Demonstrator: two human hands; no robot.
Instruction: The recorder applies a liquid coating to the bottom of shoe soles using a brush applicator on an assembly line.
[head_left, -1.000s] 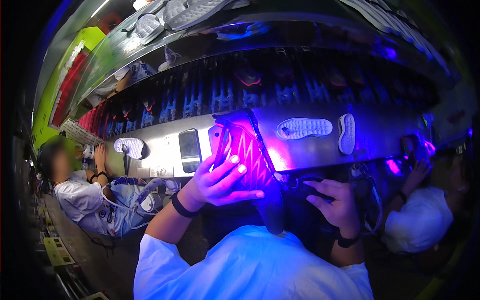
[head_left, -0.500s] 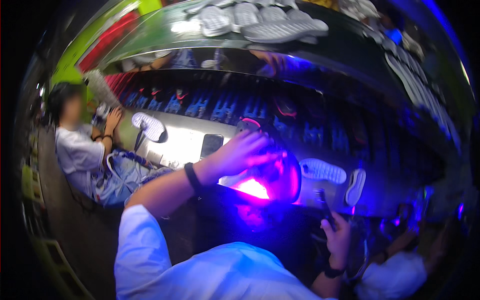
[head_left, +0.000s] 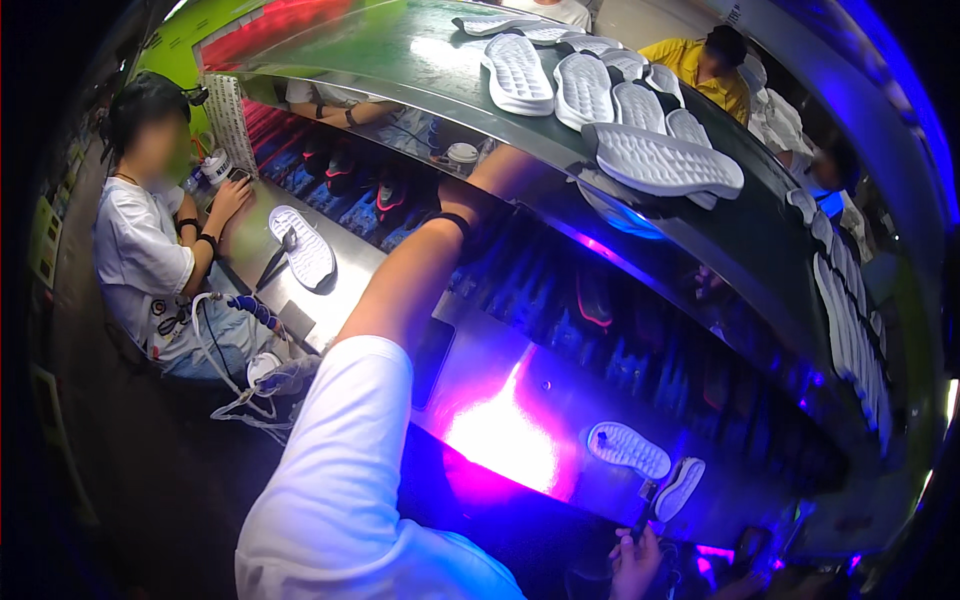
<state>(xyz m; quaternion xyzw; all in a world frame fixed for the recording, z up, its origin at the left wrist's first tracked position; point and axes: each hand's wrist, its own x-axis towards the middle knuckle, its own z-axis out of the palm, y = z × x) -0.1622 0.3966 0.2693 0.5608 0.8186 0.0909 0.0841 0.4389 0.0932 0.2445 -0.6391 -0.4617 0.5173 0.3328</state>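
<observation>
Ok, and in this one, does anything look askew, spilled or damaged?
Slightly askew: one white sole lies slantwise over other soles on the green surface, while those just behind it point another way. No spill or damage is apparent; the pinkish-white patch on the bench looks like glare.

White dimpled sole, dark-handled brush, black wristband

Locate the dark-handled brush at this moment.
In the head view, the dark-handled brush is at the lower right, held in the person's right hand, its upper end appearing close to two white shoe soles.
</observation>
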